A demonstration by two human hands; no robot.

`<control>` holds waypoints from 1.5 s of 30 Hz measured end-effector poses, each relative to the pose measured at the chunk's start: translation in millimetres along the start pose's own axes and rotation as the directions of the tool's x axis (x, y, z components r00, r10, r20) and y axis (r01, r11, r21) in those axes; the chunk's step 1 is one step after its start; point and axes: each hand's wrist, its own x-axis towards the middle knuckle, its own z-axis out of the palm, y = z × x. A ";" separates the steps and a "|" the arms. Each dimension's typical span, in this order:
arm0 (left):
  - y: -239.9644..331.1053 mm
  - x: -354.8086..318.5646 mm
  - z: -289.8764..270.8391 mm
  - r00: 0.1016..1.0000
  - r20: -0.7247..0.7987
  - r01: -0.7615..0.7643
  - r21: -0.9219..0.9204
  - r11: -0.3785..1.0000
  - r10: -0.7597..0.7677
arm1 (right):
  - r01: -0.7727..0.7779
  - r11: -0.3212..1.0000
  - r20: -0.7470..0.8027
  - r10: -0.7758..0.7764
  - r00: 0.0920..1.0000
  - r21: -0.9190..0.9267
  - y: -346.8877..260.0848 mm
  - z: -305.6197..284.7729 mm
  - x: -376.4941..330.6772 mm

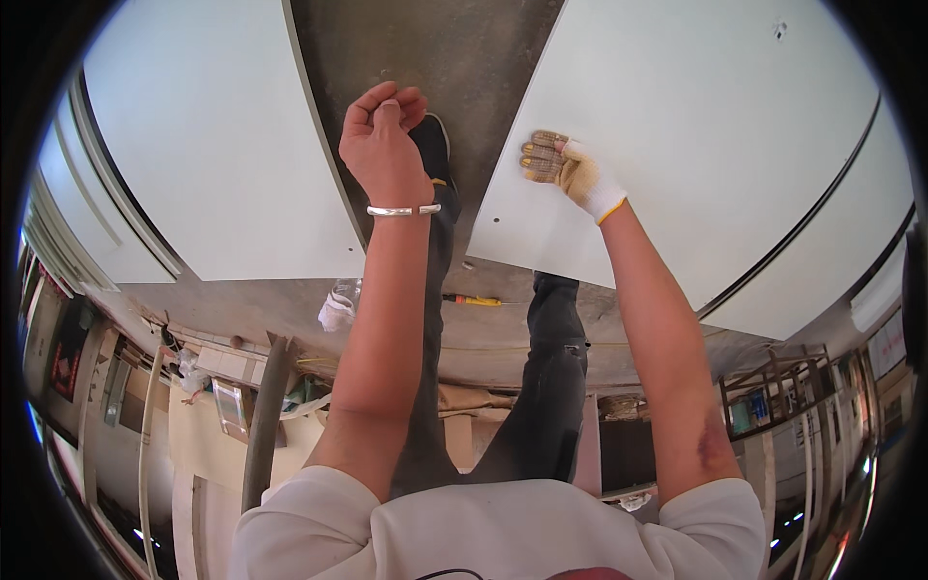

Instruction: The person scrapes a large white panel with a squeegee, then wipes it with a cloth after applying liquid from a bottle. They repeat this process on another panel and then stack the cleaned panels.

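Note:
My left hand [382, 135] is bare, with a silver bracelet on the wrist. It is closed in a fist above the strip of concrete floor [454, 58] between two white panels, and nothing shows in it. My right hand [565, 169] wears a knitted work glove and lies on the right white panel [696, 116], with its fingers bent at that panel's left edge. The left white panel [213, 126] lies flat beside my left hand, untouched. My dark shoe [433, 145] shows just behind the left wrist.
A yellow-handled screwdriver [474, 301] lies on the floor near the right panel's lower corner. A crumpled white glove and a clear plastic bottle [338, 307] sit below the left panel. More stacked white boards [68, 222] line the left rim, with clutter and pipes beyond.

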 end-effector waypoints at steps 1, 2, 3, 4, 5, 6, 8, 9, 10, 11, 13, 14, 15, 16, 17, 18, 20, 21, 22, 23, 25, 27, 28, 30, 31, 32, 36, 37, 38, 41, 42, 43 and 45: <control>0.7 -2.0 -1.2 1.000 -0.001 0.012 0.001 1.000 -0.012 | 0.064 0.997 0.016 -0.065 0.998 0.042 15.5 5.6 1.2; 0.1 -3.7 -1.8 1.000 0.003 0.012 -0.001 1.000 -0.012 | 0.187 0.977 0.064 -0.194 0.979 0.101 31.1 8.9 3.9; -0.3 -6.3 -2.4 1.000 0.002 0.020 0.001 1.000 -0.020 | 0.078 0.993 0.050 -0.083 0.995 0.087 50.7 12.8 5.9; -1.5 -9.2 -2.8 1.000 0.007 0.026 0.022 0.999 -0.026 | 0.027 0.996 0.072 -0.034 0.997 0.086 81.9 20.2 5.0; -2.9 -11.8 -3.3 0.999 0.022 0.026 0.022 0.999 -0.027 | 0.001 0.996 0.115 -0.011 0.993 0.088 113.5 26.9 4.5; -4.4 -14.8 -4.3 0.999 0.032 0.033 0.029 0.999 -0.034 | -0.139 0.985 0.039 0.144 0.989 -0.099 149.0 33.6 -1.7; -9.4 -20.8 -8.8 0.997 0.052 0.055 0.042 0.998 -0.057 | -0.410 0.574 -0.186 0.408 0.894 -0.709 216.8 44.9 -12.9; -12.8 -23.4 -13.0 0.995 0.068 0.062 0.062 0.996 -0.067 | -0.311 0.285 -0.187 0.389 0.902 -0.907 249.8 51.0 -22.3; -16.5 -26.1 -17.3 0.994 0.087 0.065 0.081 0.995 -0.072 | -0.190 -0.050 -0.195 0.360 0.912 -0.981 271.9 52.0 -33.2; -21.9 -30.9 -23.8 0.990 0.124 0.048 0.089 0.995 -0.059 | -0.186 0.055 -0.160 0.317 0.935 -0.981 286.6 48.2 -46.4; -33.2 -42.2 -42.0 0.982 0.160 0.062 0.202 0.977 -0.096 | -0.212 0.242 -0.159 0.221 0.962 -0.947 292.2 34.4 -77.8; -39.9 -47.8 -52.1 0.974 0.211 0.031 0.233 0.972 -0.082 | -0.485 0.593 -0.248 0.437 0.865 -0.643 282.3 23.0 -89.6; -46.6 -54.8 -62.8 0.975 0.182 0.075 0.287 0.955 -0.131 | -0.439 0.712 -0.237 0.371 0.898 -0.548 268.5 12.5 -101.7; -52.9 -63.1 -75.1 0.968 0.184 0.099 0.355 0.929 -0.173 | -0.354 0.830 -0.221 0.284 0.933 -0.432 253.0 -0.3 -116.8; -58.0 -72.1 -86.3 0.960 0.158 0.146 0.428 0.892 -0.233 | -0.243 0.930 -0.200 0.191 0.961 -0.277 237.0 -12.1 -131.5; -63.0 -82.6 -96.0 0.941 0.192 0.153 0.496 0.855 -0.280 | -0.227 0.929 -0.263 0.150 0.953 -0.293 221.8 -24.1 -144.0; -69.9 -111.8 -114.5 0.890 0.212 0.177 0.655 0.734 -0.404 | -0.194 0.962 -0.375 0.111 0.920 -0.191 204.3 -43.2 -173.0; -71.1 -129.5 -120.9 0.856 0.218 0.182 0.723 0.667 -0.470 | -0.155 0.974 -0.355 0.088 0.931 -0.165 201.9 -50.6 -187.9; -71.0 -145.7 -124.8 0.821 0.317 0.066 0.774 0.630 -0.475 | -0.131 0.983 -0.356 0.077 0.931 -0.130 203.5 -57.4 -204.8; -68.3 -162.3 -128.7 0.774 0.357 0.019 0.812 0.583 -0.523 | -0.120 0.989 -0.380 0.079 0.922 -0.085 208.7 -63.3 -223.1; -59.6 -192.3 -132.4 0.752 0.443 -0.116 0.818 0.564 -0.488 | -0.082 0.997 -0.394 0.073 0.916 -0.006 225.2 -68.0 -252.3; -53.9 -216.3 -130.1 0.728 0.473 -0.173 0.827 0.535 -0.496 | -0.032 0.994 -0.425 0.072 0.902 0.102 242.1 -71.2 -278.1; -50.9 -224.6 -129.6 0.709 0.476 -0.188 0.839 0.510 -0.521 | 0.028 0.989 -0.449 0.041 0.892 0.146 249.0 -71.8 -288.1; -47.5 -240.6 -131.6 0.674 0.486 -0.279 0.865 0.417 -0.556 | 0.197 0.952 -0.450 -0.073 0.890 0.235 257.2 -73.6 -306.0; -43.8 -248.5 -137.7 0.659 0.503 -0.344 0.863 0.370 -0.559 | 0.225 0.937 -0.485 -0.070 0.871 0.268 259.3 -74.5 -314.5; -41.4 -255.9 -144.5 0.650 0.501 -0.396 0.865 0.309 -0.571 | 0.287 0.905 -0.459 -0.119 0.881 0.314 259.6 -75.7 -322.2; -22.4 -275.7 -180.4 0.665 0.509 -0.599 0.801 0.016 -0.547 | 0.406 0.790 -0.415 -0.213 0.885 0.460 256.3 -84.5 -353.3; -14.7 -277.2 -188.9 0.688 0.482 -0.620 0.779 -0.096 -0.543 | 0.413 0.765 -0.415 -0.209 0.885 0.495 256.2 -87.3 -361.1; -6.6 -280.5 -198.1 0.700 0.511 -0.639 0.760 -0.118 -0.499 | 0.446 0.740 -0.411 -0.249 0.877 0.504 256.9 -90.8 -369.2; 21.5 -294.7 -228.8 0.737 0.552 -0.649 0.738 -0.181 -0.390 | 0.475 0.682 -0.431 -0.251 0.867 0.556 266.2 -101.5 -392.7; 32.3 -300.4 -239.1 0.752 0.542 -0.637 0.744 -0.202 -0.374 | 0.477 0.661 -0.437 -0.242 0.866 0.579 271.4 -105.1 -400.2; 42.0 -306.6 -249.1 0.788 0.498 -0.596 0.766 -0.242 -0.363 | 0.460 0.648 -0.455 -0.191 0.870 0.607 276.9 -108.7 -407.1; 55.8 -320.4 -267.7 0.807 0.473 -0.561 0.801 -0.210 -0.353 | 0.470 0.602 -0.422 -0.232 0.876 0.645 288.1 -114.5 -420.4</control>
